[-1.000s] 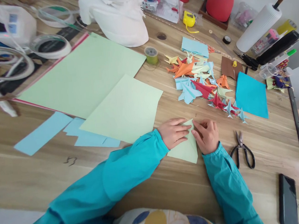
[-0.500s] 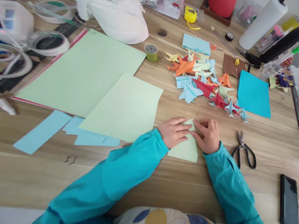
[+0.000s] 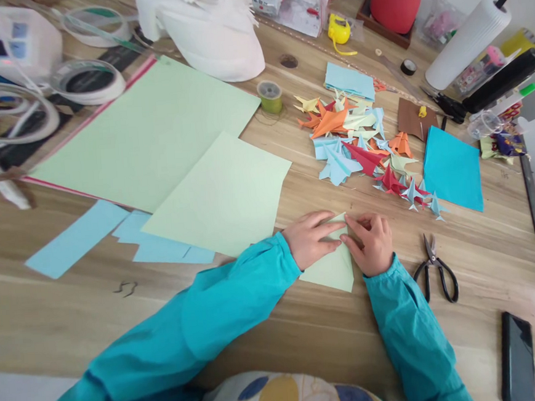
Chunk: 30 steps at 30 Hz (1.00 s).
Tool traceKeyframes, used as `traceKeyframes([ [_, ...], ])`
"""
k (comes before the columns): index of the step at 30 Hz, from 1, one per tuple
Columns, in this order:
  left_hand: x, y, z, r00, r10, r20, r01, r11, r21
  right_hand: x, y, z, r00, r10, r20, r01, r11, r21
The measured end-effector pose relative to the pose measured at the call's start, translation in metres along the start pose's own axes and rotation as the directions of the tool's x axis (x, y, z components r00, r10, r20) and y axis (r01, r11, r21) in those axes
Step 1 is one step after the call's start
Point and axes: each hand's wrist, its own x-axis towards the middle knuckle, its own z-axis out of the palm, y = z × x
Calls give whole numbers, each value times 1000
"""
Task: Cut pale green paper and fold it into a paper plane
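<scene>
Toward wooden surface's (image 3: 73,318) near edge, steadied green paper (image 3: 332,274) under left hand (image 3: 313,240), fingers parted; pressed with right hand (image 3: 371,242), thumb and forefinger apart; likely best creased slowly.

Can read no word, brand or number with certainty. Can make out dark handwritten strokes (image 3: 126,289) on the wooden tabletop (image 3: 55,322), just beyond the left sleeve (image 3: 229,296), too loose to settle as letter or figure. Can also spot small faint marks (image 3: 505,174) near the table's right edge and beside the phone (image 3: 517,354), plus bright printing on the coloured packets (image 3: 509,146), too small to read
</scene>
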Motion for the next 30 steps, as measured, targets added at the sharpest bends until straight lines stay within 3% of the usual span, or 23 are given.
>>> traceKeyframes([
  [5, -1, -2, 6, 997, -40, -62, 38, 999, -21, 1, -4, -1, 1000, 21, -12, -21, 999, -36],
  [10, 2, -4, -3, 996, 78, 37, -78, 997, 6, 1, -5, -1, 1000, 8, -4, -8, 997, -71],
  [17, 5, -5, -7, 971, 236, 41, -240, 961, 136, 3, -7, 1, 1000, 14, -10, -15, 993, -115],
  [30, 1, -13, 9, 961, 274, -19, -270, 956, 116, -2, -8, 4, 1000, 12, -25, -17, 980, -198],
])
